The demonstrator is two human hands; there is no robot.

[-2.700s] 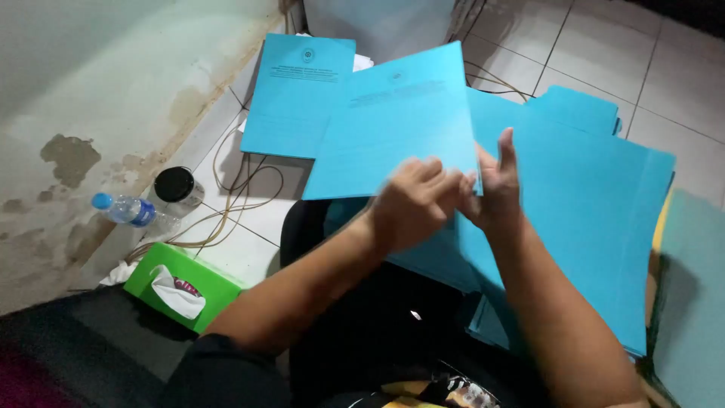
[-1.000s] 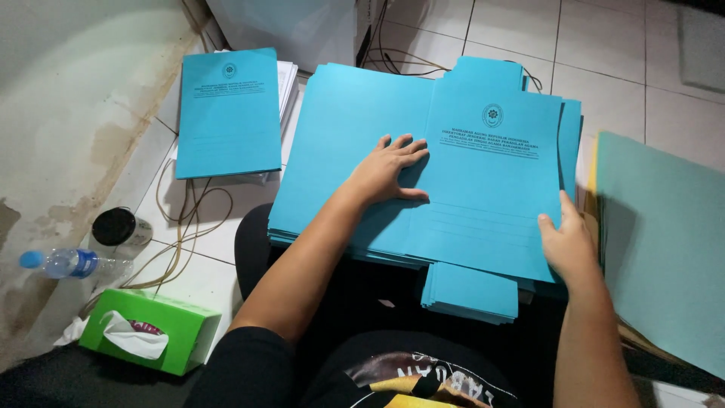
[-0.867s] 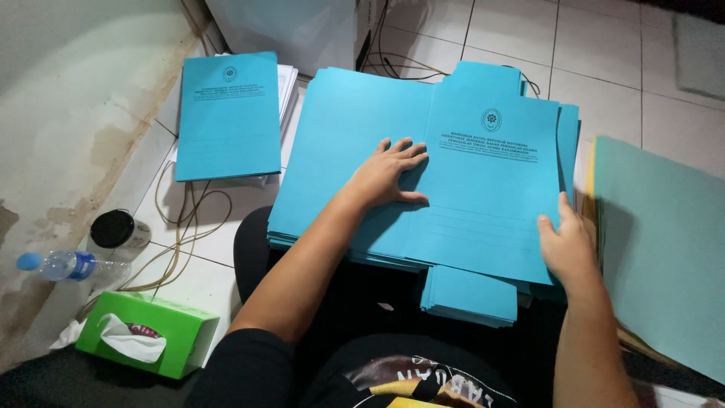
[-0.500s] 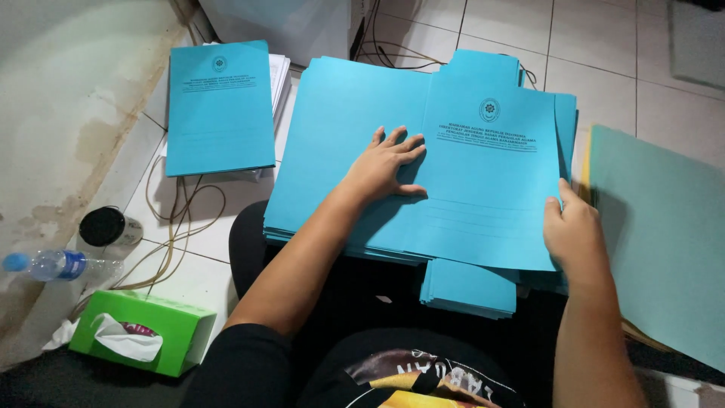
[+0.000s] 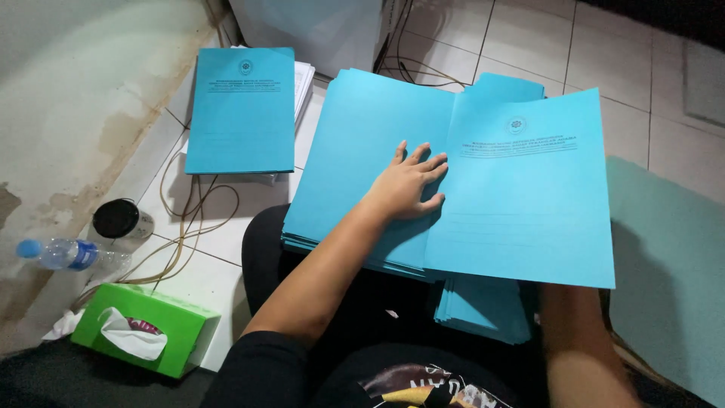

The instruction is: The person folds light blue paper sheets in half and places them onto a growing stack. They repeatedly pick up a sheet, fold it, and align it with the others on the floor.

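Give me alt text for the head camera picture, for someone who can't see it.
A seated person's left hand lies flat on a stack of open blue paper folders in their lap; the right hand is hidden under the top folder's lifted right flap. On the tiled floor lie another blue folder pile, a green tissue box and a water bottle.

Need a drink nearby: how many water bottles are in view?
1: a clear plastic water bottle with a blue cap lies on the floor at far left, by the wall.

White tiled floor [image 5: 529, 38] carries: blue booklet stack [image 5: 242, 109] by wall; green tissue box [image 5: 143, 329]; plastic water bottle [image 5: 64, 253]; black-lidded jar [image 5: 119, 219]; loose cables [image 5: 192, 219]; teal mat [image 5: 668, 257] at right.
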